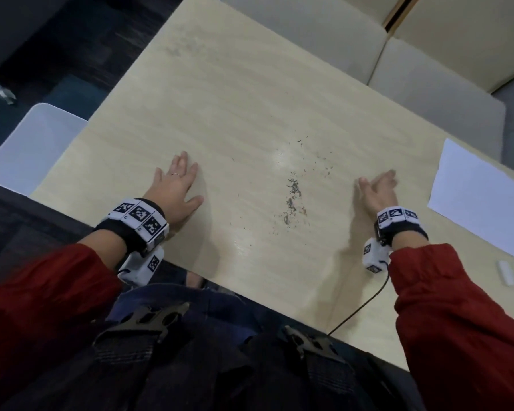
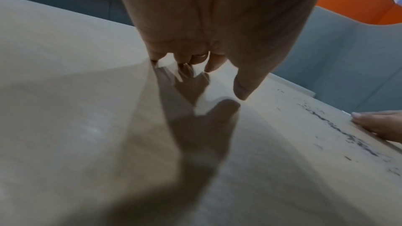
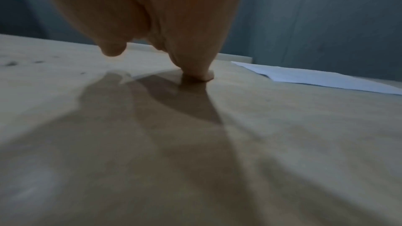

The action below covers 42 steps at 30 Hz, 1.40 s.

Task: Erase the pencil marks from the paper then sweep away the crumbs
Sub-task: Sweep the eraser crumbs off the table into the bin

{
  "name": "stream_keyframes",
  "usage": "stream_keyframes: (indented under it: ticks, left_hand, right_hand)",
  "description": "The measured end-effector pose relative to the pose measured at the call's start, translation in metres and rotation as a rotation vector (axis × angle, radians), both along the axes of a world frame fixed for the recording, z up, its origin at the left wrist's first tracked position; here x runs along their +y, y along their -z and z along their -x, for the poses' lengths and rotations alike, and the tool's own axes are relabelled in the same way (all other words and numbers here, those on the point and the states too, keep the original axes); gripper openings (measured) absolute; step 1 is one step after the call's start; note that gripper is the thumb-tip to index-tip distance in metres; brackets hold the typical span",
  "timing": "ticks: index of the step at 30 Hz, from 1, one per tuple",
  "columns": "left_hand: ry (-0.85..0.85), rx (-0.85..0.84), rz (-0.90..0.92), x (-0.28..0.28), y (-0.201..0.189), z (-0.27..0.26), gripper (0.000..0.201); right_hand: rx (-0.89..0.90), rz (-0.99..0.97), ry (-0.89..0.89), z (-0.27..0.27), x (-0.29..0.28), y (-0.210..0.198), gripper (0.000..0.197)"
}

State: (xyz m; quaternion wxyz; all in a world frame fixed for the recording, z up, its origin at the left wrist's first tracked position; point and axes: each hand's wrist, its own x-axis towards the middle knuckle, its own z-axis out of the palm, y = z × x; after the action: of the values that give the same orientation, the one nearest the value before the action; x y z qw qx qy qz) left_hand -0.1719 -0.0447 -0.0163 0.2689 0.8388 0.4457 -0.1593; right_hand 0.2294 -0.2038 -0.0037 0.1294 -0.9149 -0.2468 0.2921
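Dark eraser crumbs (image 1: 293, 194) lie scattered in a loose line on the pale wooden table (image 1: 235, 93), between my two hands. My left hand (image 1: 177, 182) rests flat on the table to their left, fingers spread, a ring on one finger. My right hand (image 1: 376, 189) stands on its edge to the right of the crumbs, fingers straight, little finger side touching the wood (image 3: 200, 75). It holds nothing. The white paper (image 1: 481, 200) lies at the right edge. The white eraser (image 1: 505, 272) lies near the table's front right. The crumbs (image 2: 339, 131) also show in the left wrist view.
A white chair seat (image 1: 33, 146) stands off the table's left side, and cream seats (image 1: 428, 69) lie beyond the far edge. A black cable (image 1: 365, 304) runs from my right wrist across the table's front edge. My lap is just below that edge.
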Motion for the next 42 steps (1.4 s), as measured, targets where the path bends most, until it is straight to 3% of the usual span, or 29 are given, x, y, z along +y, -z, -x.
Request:
stream_keyframes:
  ticks: [2, 7, 10, 12, 15, 20, 22, 24, 27, 30, 34, 36, 38, 42]
  left_hand:
    - [0.003, 0.013, -0.005, -0.002, 0.001, -0.005, 0.077]
    - [-0.029, 0.007, -0.006, -0.005, 0.003, -0.015, 0.079]
    - [-0.037, -0.004, -0.006, -0.004, 0.004, -0.014, 0.079]
    - [-0.041, -0.033, 0.001, -0.003, 0.005, -0.01, 0.079]
    - [-0.035, -0.058, 0.001, -0.001, 0.005, -0.006, 0.078]
    - [-0.037, -0.071, -0.011, -0.002, 0.008, -0.006, 0.078]
    - [-0.035, -0.074, -0.014, -0.002, 0.01, -0.005, 0.078]
    - [-0.037, -0.078, -0.024, -0.002, 0.012, -0.004, 0.078]
    - [-0.041, -0.073, -0.032, -0.003, 0.012, -0.004, 0.077]
    - [-0.05, -0.067, -0.035, -0.005, 0.011, -0.006, 0.076]
    - [-0.073, -0.072, -0.056, -0.008, 0.013, -0.009, 0.075]
    - [-0.083, -0.082, -0.058, -0.009, 0.013, -0.01, 0.075]
    - [-0.091, -0.086, -0.053, -0.009, 0.013, -0.009, 0.076]
    - [-0.101, -0.116, -0.055, -0.01, 0.016, -0.008, 0.077]
  right_hand:
    - [0.013, -0.032, -0.117, 0.028, 0.008, -0.002, 0.083]
    - [0.238, -0.134, -0.455, 0.102, 0.017, -0.015, 0.079]
    - [0.104, -0.231, -0.372, 0.069, 0.025, -0.015, 0.072]
    - [0.002, -0.092, -0.3, 0.037, 0.032, -0.01, 0.068]
    - [-0.121, 0.199, -0.394, 0.035, 0.04, 0.006, 0.076]
    - [0.093, 0.021, -0.707, 0.116, 0.025, 0.003, 0.076]
    - [0.224, -0.15, -0.624, 0.117, 0.026, -0.011, 0.071]
    - [0.15, -0.265, -0.424, 0.09, 0.045, -0.019, 0.067]
    - [0.033, -0.16, -0.318, 0.038, 0.081, -0.01, 0.063]
    - [-0.024, -0.007, -0.508, 0.036, 0.092, 0.009, 0.058]
    - [0.105, -0.14, -0.768, 0.099, 0.051, 0.007, 0.051]
    - [0.209, -0.168, -0.801, 0.117, 0.032, -0.002, 0.049]
    - [0.279, -0.212, -0.671, 0.113, 0.041, -0.019, 0.046]
    - [0.096, -0.34, -0.351, 0.063, 0.097, -0.031, 0.045]
